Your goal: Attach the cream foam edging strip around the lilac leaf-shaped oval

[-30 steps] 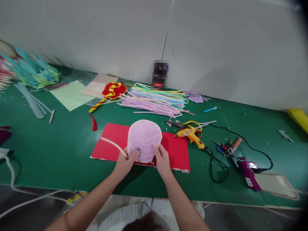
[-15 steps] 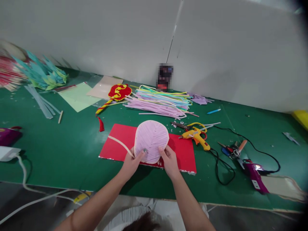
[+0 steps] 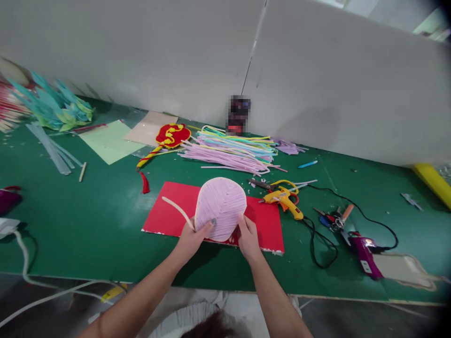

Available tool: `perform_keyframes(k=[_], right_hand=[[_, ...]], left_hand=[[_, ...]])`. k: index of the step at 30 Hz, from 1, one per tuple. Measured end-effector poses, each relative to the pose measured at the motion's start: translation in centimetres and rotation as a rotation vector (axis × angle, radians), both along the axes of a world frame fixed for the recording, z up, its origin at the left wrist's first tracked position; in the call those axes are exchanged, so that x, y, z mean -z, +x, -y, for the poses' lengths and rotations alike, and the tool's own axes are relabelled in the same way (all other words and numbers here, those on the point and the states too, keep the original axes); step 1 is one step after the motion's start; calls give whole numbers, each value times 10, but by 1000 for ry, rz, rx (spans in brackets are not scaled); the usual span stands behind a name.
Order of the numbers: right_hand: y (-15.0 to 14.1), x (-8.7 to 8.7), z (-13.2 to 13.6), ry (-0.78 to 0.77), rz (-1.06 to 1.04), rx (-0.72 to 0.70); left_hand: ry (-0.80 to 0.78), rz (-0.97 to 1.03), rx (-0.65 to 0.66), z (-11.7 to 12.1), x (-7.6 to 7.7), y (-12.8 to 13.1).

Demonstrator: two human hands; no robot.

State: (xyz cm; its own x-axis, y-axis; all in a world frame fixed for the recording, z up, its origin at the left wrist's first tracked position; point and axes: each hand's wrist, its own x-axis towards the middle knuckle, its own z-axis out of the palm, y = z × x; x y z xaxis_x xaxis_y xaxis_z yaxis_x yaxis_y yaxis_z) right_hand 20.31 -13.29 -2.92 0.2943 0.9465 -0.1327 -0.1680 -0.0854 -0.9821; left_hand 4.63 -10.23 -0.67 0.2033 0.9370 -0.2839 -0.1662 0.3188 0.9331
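Observation:
A round purple fan-shaped panel (image 3: 221, 202), covered in slanting strips and edged with a cream cord, is held up in front of me. My left hand (image 3: 193, 234) grips its lower left edge, thumb lying across the front face. From beside that hand a loose cream cord end (image 3: 174, 205) sticks out to the left. At the lower right edge, my right hand (image 3: 248, 234) pinches the panel between thumb and fingers. Below the panel lies a red board (image 3: 167, 206) with white chipped edges. The fingers behind the panel are hidden.
Pastel pipe cleaners (image 3: 229, 155) lie behind the board, beside a red-and-yellow fan (image 3: 172, 136) with a tassel. Right of the board are scissors (image 3: 260, 184), a yellow glue gun (image 3: 285, 202) with a black cord, keys (image 3: 334, 220) and a purple power socket (image 3: 366, 256).
The view has shifted slightly, so most things on the table appear further left. Both hands keep their hold on the panel, and my right thumb sits closer to its edge.

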Motion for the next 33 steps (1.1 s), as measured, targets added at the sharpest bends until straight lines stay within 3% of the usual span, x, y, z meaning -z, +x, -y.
perform_keyframes(k=[9, 19, 28, 33], right_hand=[[-1, -6, -5, 32, -87, -23], [-2, -5, -4, 56, -59, -64], [-5, -11, -2, 105, -40, 4], [-7, -17, 5, 80, -2, 33]], left_hand=[[-10, 29, -76, -3, -1, 0], [-24, 158, -91, -8, 13, -6], [-84, 299, -4, 2, -6, -4], [-97, 322, -21, 6, -11, 1]])
